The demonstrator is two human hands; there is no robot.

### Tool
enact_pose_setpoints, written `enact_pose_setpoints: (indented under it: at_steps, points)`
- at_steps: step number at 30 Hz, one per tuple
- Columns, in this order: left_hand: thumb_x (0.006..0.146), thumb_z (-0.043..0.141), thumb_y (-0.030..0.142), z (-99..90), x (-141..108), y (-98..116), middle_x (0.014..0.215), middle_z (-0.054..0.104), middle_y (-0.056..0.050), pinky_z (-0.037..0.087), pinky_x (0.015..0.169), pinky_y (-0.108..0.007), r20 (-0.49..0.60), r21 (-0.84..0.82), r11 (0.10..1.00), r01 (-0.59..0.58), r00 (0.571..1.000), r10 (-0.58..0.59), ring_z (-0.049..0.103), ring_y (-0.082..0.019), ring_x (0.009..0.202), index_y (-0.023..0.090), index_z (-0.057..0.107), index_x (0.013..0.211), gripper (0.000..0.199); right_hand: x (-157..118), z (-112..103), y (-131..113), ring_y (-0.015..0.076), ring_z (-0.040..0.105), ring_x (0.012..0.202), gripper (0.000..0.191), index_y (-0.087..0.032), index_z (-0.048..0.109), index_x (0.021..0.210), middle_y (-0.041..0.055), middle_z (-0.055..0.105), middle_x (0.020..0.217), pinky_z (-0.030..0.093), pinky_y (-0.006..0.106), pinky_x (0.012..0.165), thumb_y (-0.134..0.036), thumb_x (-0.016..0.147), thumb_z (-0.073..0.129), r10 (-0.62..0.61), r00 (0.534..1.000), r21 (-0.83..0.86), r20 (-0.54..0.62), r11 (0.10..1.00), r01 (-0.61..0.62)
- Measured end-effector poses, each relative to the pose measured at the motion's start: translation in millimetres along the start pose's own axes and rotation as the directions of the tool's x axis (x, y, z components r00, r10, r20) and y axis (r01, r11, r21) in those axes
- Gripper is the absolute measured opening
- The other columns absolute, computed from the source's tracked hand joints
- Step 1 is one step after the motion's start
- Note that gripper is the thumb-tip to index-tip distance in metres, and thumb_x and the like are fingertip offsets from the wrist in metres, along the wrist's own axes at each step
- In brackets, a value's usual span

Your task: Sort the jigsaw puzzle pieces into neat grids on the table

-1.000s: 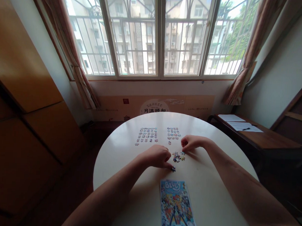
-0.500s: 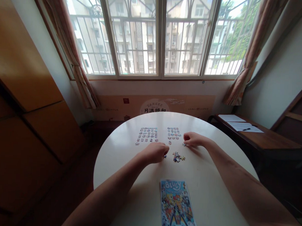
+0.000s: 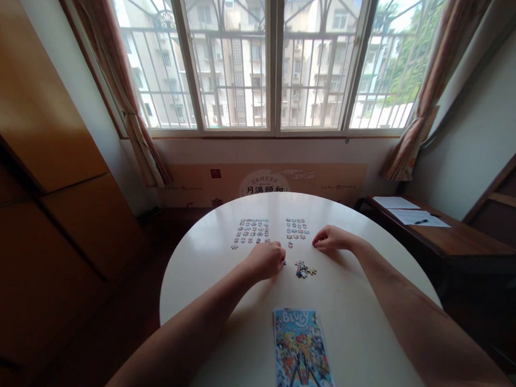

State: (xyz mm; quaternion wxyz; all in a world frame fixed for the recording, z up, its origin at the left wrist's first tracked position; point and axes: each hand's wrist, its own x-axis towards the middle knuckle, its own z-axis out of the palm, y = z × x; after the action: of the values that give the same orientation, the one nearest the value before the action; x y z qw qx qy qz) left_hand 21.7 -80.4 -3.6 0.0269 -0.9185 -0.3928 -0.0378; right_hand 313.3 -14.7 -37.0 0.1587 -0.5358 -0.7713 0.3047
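Note:
Small puzzle pieces lie in rows in a left group [image 3: 252,230] and a right group [image 3: 297,229] on the white round table [image 3: 354,346]. My left hand [image 3: 269,260] is closed, with a dark puzzle piece [image 3: 284,263] at its fingertips, left of the loose pile of pieces [image 3: 305,270]. My right hand [image 3: 330,238] rests its fingertips near the table, right of the right group. Its fingers are pressed together, and whatever they hold is too small to make out. One single piece [image 3: 290,245] lies below the right group.
A colourful Bluey picture sheet [image 3: 303,355] lies near the front of the table. On the right, a wooden bench [image 3: 461,236] bears papers [image 3: 417,217] and a pen. A printed cardboard panel [image 3: 344,180] stands below the window.
My left hand has shifted slightly up with the dark piece. My right hand has moved slightly, and the piece seen beneath its fingers is no longer visible.

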Motion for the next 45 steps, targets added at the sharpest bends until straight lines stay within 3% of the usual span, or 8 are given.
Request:
enact_pose_setpoints:
  at_steps: [8,14,21,30,39,45]
  points:
    - [0.086,0.051,0.022,-0.3,1,2,0.091,0.067,-0.008,0.049,0.068,-0.031,-0.002,-0.005,1.0,-0.011,1.0,0.011,0.064,-0.02,0.074,0.02,0.073,0.083,0.023,9,10,6,0.0163,0.059,0.066,0.032,-0.021,0.08,0.098,0.0018,0.071,0.073,0.044,0.026,0.067,-0.029,0.074,0.06,-0.029,0.982,-0.172,-0.185,0.985,-0.004]
    - [0.09,0.046,0.024,3.5,2,2,0.093,0.066,-0.009,0.05,0.07,-0.032,0.008,0.018,1.0,-0.009,1.0,0.009,0.065,-0.02,0.075,0.019,0.072,0.087,0.026,14,15,14,0.0144,0.057,0.068,0.033,-0.023,0.077,0.104,0.0011,0.068,0.079,0.044,0.025,0.067,-0.028,0.075,0.061,-0.083,0.952,-0.227,-0.296,0.974,0.014]
    - [0.09,0.046,0.024,5.5,2,0,0.094,0.066,-0.009,0.05,0.067,-0.032,-0.019,0.022,1.0,-0.008,1.0,0.009,0.065,-0.02,0.074,0.018,0.071,0.088,0.026,13,15,15,0.0175,0.063,0.077,0.027,-0.023,0.079,0.098,0.0035,0.073,0.085,0.046,0.025,0.072,-0.03,0.078,0.062,-0.096,0.955,-0.257,-0.28,0.966,0.022]
    - [0.09,0.046,0.025,7.0,2,3,0.093,0.066,-0.009,0.05,0.067,-0.032,-0.025,0.012,1.0,-0.016,1.0,0.016,0.065,-0.02,0.072,0.018,0.072,0.087,0.027,20,24,23,0.0205,0.066,0.084,0.025,-0.027,0.08,0.097,0.0041,0.076,0.095,0.048,0.028,0.076,-0.032,0.081,0.062,-0.132,0.927,-0.258,-0.351,0.965,0.04]
    - [0.09,0.047,0.026,10.8,2,2,0.094,0.066,-0.008,0.049,0.067,-0.031,-0.048,-0.023,1.0,-0.009,0.999,0.008,0.064,-0.019,0.073,0.019,0.071,0.09,0.025,19,26,18,0.0163,0.062,0.069,0.027,-0.022,0.079,0.1,0.0048,0.074,0.083,0.046,0.026,0.067,-0.029,0.082,0.059,-0.161,0.872,-0.207,-0.461,0.976,0.071]
    - [0.091,0.045,0.025,8.1,3,1,0.093,0.065,-0.008,0.049,0.067,-0.031,-0.048,-0.018,1.0,0.011,0.999,-0.012,0.063,-0.019,0.071,0.019,0.072,0.086,0.028,18,29,5,0.0155,0.061,0.067,0.025,-0.02,0.079,0.094,0.0054,0.075,0.085,0.046,0.025,0.067,-0.025,0.08,0.06,-0.25,0.895,-0.207,-0.37,0.961,0.183]
